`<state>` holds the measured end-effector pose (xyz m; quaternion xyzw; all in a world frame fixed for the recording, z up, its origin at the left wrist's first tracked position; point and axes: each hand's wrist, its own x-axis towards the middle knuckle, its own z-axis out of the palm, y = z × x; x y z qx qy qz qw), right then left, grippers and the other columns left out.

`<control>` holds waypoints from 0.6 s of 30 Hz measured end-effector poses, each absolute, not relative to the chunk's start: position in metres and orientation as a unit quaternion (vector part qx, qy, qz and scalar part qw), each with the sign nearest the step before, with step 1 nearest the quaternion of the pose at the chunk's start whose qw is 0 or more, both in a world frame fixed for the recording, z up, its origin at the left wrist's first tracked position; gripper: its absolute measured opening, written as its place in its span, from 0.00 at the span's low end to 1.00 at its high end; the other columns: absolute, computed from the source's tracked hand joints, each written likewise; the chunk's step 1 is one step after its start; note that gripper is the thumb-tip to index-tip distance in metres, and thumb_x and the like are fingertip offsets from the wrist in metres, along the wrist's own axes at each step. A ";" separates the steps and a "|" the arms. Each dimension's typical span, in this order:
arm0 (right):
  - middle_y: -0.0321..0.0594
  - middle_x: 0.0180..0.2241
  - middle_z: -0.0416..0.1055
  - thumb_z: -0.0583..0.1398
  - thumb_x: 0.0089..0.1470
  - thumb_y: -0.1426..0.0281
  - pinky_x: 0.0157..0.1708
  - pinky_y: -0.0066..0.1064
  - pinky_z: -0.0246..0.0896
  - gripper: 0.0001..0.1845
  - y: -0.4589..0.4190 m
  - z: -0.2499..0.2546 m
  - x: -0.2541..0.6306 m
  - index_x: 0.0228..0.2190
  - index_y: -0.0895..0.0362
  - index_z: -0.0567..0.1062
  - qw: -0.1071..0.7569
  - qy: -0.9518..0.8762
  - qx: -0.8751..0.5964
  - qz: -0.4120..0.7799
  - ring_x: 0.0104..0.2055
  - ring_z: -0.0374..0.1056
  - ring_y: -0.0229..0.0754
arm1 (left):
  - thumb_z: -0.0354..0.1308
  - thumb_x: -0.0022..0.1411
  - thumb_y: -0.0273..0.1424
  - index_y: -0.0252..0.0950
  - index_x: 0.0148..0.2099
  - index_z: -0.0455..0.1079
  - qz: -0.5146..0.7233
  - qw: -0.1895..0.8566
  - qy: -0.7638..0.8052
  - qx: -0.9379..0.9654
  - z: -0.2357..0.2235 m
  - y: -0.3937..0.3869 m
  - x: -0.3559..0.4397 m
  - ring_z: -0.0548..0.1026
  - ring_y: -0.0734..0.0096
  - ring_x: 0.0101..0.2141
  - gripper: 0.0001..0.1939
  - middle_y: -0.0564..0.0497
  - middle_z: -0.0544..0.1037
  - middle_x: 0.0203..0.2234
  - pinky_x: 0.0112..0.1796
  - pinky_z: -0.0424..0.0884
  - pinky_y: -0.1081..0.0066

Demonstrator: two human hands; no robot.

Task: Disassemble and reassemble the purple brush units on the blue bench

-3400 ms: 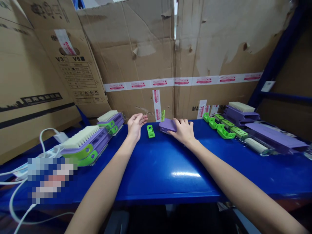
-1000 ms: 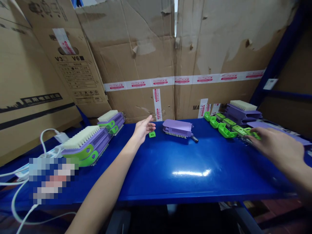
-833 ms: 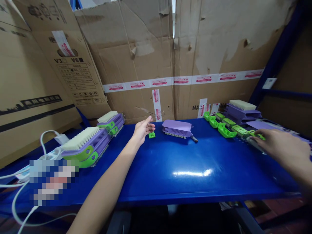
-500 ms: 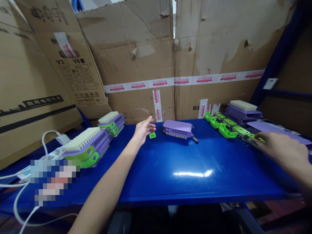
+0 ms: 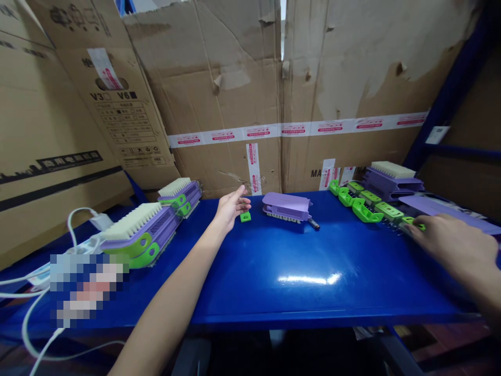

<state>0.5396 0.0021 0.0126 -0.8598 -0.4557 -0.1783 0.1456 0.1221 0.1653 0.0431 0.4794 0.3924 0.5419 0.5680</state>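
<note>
My left hand is over the blue table with its index finger stretched and the others loosely bent. Just beside its fingertips is a small green plastic bracket, partly hidden by the hand; I cannot tell if they touch. To its right lies a purple plastic brush body, bristles underneath, with a dark metal-tipped piece sticking out of its end. At the far right, my right hand pinches a green-ended part at the near end of a row; most of that part is hidden under the fingers.
Several green brackets and green-and-white pinned strips line the right side, by a purple shell and a stacked purple brush. Pale-bristled purple brushes and white cables are at left. Cardboard stands behind.
My right hand has left the purple brush body and gone to the green-ended part at the right, which has since dropped slightly. My left hand moved right to the green bracket, then stayed.
</note>
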 end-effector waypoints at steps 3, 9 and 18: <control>0.51 0.28 0.70 0.59 0.45 0.57 0.22 0.35 0.41 0.12 0.002 0.012 0.538 0.19 0.50 0.75 0.140 -0.456 -0.860 -0.180 0.16 0.53 0.38 | 0.65 0.49 0.46 0.32 0.36 0.71 0.542 0.567 0.395 0.479 0.044 0.164 0.123 0.73 0.73 0.21 0.22 0.50 0.75 0.20 0.27 0.69 0.72; 0.50 0.35 0.72 0.58 0.49 0.55 0.22 0.35 0.44 0.14 -0.002 0.019 0.523 0.28 0.51 0.76 0.096 -0.439 -0.880 -0.155 0.25 0.65 0.45 | 0.65 0.49 0.46 0.31 0.37 0.71 0.540 0.561 0.392 0.489 0.043 0.165 0.122 0.73 0.73 0.20 0.23 0.50 0.75 0.20 0.27 0.69 0.72; 0.39 0.39 0.73 0.49 0.60 0.56 0.20 0.31 0.49 0.21 -0.015 0.024 0.456 0.46 0.53 0.72 0.174 -0.527 -0.759 -0.341 0.29 0.69 0.43 | 0.69 0.45 0.37 0.30 0.39 0.71 0.507 0.571 0.331 0.554 0.044 0.157 0.129 0.74 0.75 0.24 0.21 0.50 0.76 0.24 0.29 0.71 0.73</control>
